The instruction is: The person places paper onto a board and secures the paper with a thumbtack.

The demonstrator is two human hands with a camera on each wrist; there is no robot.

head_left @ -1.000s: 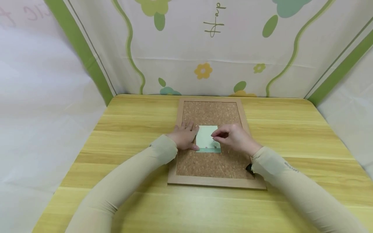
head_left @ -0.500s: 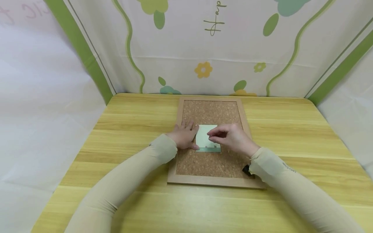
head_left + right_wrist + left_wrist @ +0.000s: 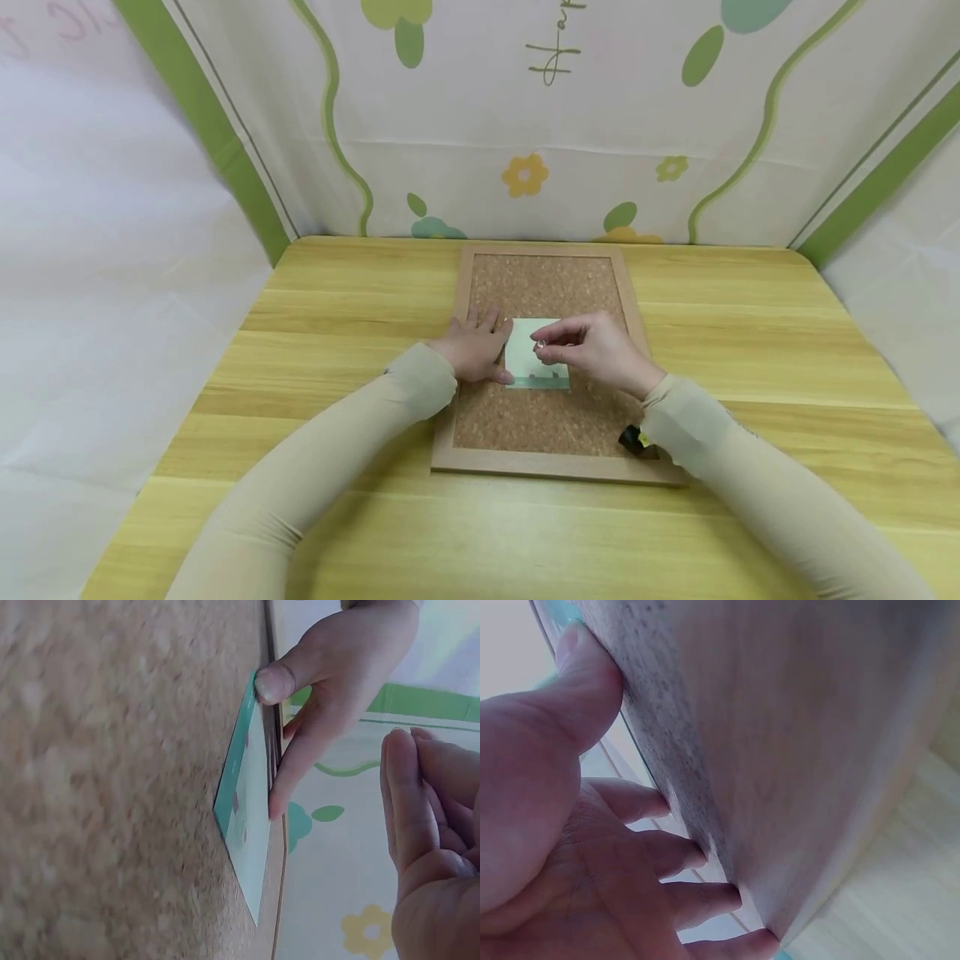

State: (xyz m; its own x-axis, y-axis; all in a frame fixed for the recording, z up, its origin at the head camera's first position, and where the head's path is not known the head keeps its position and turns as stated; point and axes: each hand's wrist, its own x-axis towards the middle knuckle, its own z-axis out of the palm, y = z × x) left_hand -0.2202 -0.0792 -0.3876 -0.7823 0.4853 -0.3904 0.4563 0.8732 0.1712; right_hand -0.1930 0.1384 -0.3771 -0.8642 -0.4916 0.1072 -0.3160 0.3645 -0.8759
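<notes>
A pale green sticky note (image 3: 528,350) with a darker green strip lies on the cork board (image 3: 517,425), about its middle. My left hand (image 3: 472,348) rests flat on the board, fingers spread, with the thumb on the note's lower left corner. In the left wrist view, the fingertips (image 3: 720,897) reach along the board's wooden frame. My right hand (image 3: 600,350) is raised over the note's right half. Between its thumb and index finger it pinches a small clear, shiny pushpin-like piece (image 3: 541,343). The right wrist view shows those fingertips (image 3: 401,750) together, apart from the note, hiding the piece.
The board's wooden frame (image 3: 555,467) lies on a wood-grain table (image 3: 360,517). A black item with a yellow mark (image 3: 636,439) shows at my right cuff, over the board's lower right. A white cloth with flower prints (image 3: 465,108) hangs behind the table.
My right hand has shifted slightly left and up over the note, and the clear piece in its pinch now shows plainly. The left hand stays in place on the note and board.
</notes>
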